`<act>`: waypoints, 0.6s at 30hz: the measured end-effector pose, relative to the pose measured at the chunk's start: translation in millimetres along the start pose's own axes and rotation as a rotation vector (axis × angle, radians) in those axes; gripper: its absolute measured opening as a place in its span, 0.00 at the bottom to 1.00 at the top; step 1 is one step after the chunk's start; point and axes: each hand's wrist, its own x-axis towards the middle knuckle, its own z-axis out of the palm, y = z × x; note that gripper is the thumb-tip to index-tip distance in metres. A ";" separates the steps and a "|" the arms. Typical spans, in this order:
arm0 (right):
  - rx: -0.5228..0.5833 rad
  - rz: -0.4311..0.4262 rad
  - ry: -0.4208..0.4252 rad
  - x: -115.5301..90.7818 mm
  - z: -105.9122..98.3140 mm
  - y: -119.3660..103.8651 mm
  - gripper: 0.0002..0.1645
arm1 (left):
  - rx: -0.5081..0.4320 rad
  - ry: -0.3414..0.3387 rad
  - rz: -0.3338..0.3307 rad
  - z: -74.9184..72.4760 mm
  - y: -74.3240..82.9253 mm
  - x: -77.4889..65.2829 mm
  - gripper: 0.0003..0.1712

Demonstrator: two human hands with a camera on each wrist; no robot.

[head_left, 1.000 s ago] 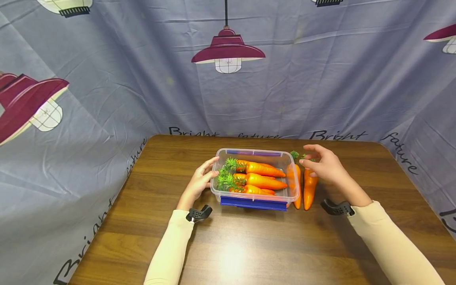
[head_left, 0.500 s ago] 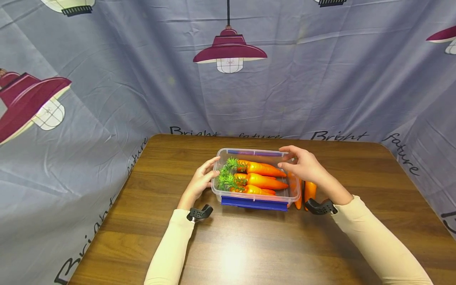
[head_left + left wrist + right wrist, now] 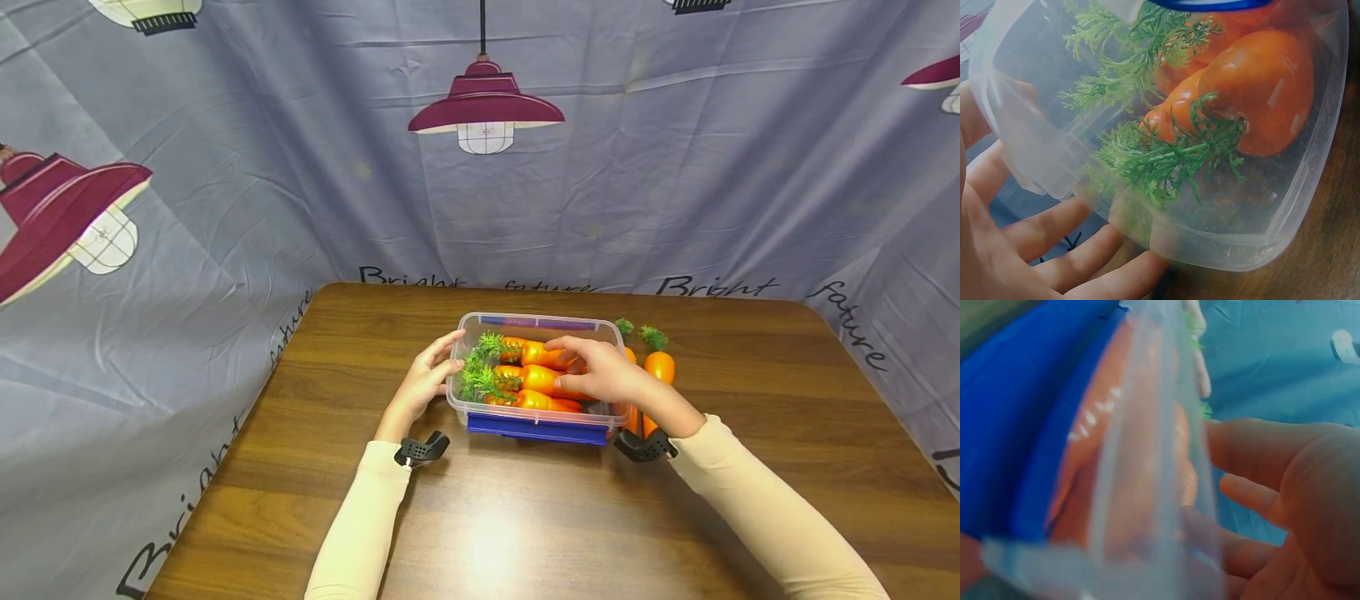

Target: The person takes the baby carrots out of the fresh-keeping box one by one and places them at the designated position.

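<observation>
A clear plastic food container [image 3: 459,398] with a blue clip along its near side [image 3: 536,430] holds several orange carrots [image 3: 534,380], their green tops at the left end. My left hand [image 3: 422,383] rests against the container's left end, thumb at the rim; in the left wrist view its fingers [image 3: 1082,253] lie fairly straight along the outside of the clear wall. Over the container's right half hovers my right hand [image 3: 611,377], fingers bent loosely above the carrots. It covers the carrots' tips, and any contact with them is hard to tell.
Outside the container's right end lies a carrot [image 3: 660,367] with a green top, and a second carrot [image 3: 630,356] sits partly behind the container wall. All stands on a brown wooden table [image 3: 517,517]. A grey-blue curtain [image 3: 637,208] printed with lamps hangs behind.
My right hand has moved left, from above the loose carrots to over the carrots in the container. The left hand and the container have stayed in place.
</observation>
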 end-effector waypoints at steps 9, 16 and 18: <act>-0.140 -0.067 -0.011 5.7 12.8 -0.6 0.27 | -0.012 0.013 -0.004 1.5 2.8 -0.8 0.35; -0.170 -0.066 -0.010 7.7 19.8 -0.8 0.29 | -0.009 0.015 -0.007 1.4 1.4 0.2 0.35; -0.180 -0.056 -0.012 9.0 21.0 -0.9 0.30 | -0.006 0.016 -0.005 1.1 1.4 -0.1 0.35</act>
